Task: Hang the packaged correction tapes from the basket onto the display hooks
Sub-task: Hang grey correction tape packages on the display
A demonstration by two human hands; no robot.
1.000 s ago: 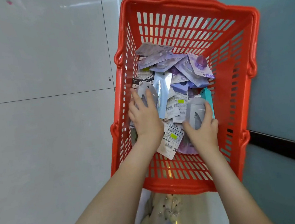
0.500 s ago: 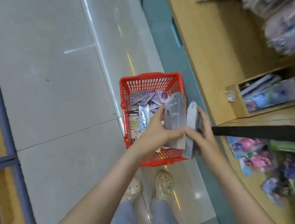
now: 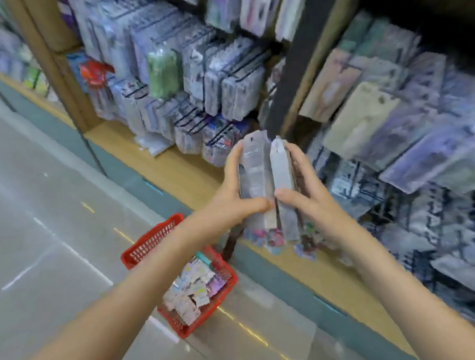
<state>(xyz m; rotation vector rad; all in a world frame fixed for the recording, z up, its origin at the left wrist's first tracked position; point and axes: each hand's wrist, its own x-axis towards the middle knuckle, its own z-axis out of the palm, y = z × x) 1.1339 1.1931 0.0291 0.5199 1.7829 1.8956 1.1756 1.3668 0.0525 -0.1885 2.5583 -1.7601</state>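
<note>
In the head view, the left hand (image 3: 232,198) is gripping one grey packaged correction tape (image 3: 255,175) by its edges, thumb across the lower front. The right hand (image 3: 306,198) is pinching a second grey pack (image 3: 281,174) the same way. The two packs are standing upright side by side, touching, in front of the display. The red basket (image 3: 148,243) is sitting on the floor (image 3: 44,231) below and to the left, and many packs (image 3: 190,291) are lying in it. Rows of hanging goods (image 3: 220,93) are filling the far display, though blur is hiding the hooks themselves. The task looks to be at an early or middle stage: neither held pack is hung yet, and much of the basket is waiting.
</note>
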